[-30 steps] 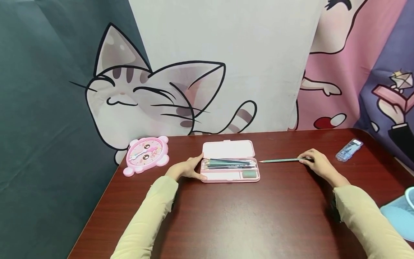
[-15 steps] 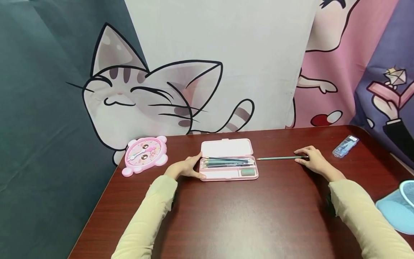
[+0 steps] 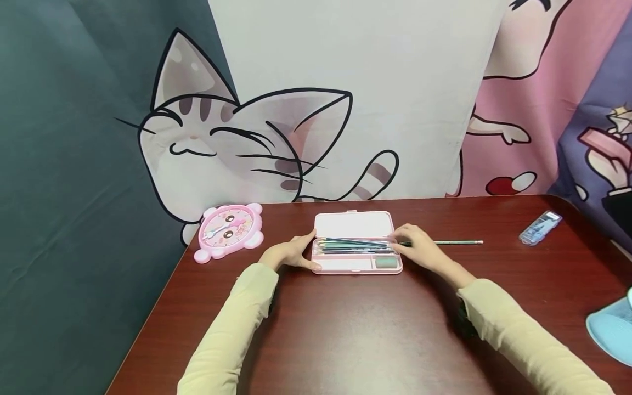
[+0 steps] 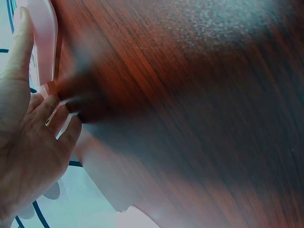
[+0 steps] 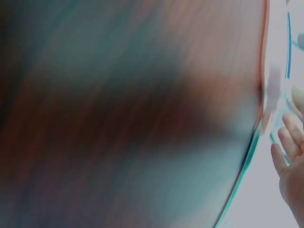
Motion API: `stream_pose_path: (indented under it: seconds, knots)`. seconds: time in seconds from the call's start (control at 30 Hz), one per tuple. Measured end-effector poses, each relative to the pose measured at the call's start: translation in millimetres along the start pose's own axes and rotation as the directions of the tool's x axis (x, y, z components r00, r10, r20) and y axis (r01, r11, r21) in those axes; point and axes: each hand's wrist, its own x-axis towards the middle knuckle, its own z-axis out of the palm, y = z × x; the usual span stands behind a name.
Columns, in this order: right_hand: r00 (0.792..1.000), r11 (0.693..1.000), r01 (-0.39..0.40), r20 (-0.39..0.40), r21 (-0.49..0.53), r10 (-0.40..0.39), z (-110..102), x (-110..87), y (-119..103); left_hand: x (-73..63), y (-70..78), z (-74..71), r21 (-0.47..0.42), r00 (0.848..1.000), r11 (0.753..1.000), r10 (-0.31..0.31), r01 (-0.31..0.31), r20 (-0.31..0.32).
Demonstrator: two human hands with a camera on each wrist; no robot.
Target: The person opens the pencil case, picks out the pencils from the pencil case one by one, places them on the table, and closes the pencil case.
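Observation:
An open pink pencil case point(image 3: 345, 265) lies on the table, with several green and dark pencils point(image 3: 350, 245) in its rear compartment and a grey-green block point(image 3: 386, 262) at front right. My left hand point(image 3: 291, 254) holds the case's left end, thumb at the front corner and index finger near the hinge. In the left wrist view, the thumb point(image 4: 21, 45) lies against the pink side. My right hand point(image 3: 417, 247) is at the case's right end, fingertips over the pencil ends. A loose green pencil point(image 3: 456, 242) lies right of the case, partly hidden beneath that hand.
A pink animal-shaped clock point(image 3: 230, 230) lies at the back left. Toward the back right is a small clear-blue plastic case point(image 3: 540, 227). A light blue mesh holder point(image 3: 612, 329) lies at the right edge. Behind the table point(image 3: 355, 329) hangs a cartoon cat backdrop point(image 3: 222, 148).
My right hand has let go of the loose pencil and moved left to the case's right end. The pencil stays on the table. My left hand keeps its place on the case.

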Motion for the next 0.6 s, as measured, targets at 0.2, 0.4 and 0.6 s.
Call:
stream_pose_path:
  seconds: [0.2,0.4,0.6]
  knots:
    - [0.995,0.996,0.024,0.098,-0.085,-0.016,12.0,15.2,-20.8,0.5,3.8,-1.1,-0.012,1.000,1.000,-0.013,0.013,0.002]
    - [0.991,0.987,0.099,0.105,-0.127,-0.086,18.9,23.5,-26.7,0.2,2.3,-0.2,-0.013,1.000,1.000,0.010,-0.010,-0.005]
    - [0.993,0.988,0.092,0.087,-0.122,-0.081,19.0,22.7,-27.5,0.8,-0.9,0.5,-0.019,1.000,1.000,0.005,-0.005,0.001]
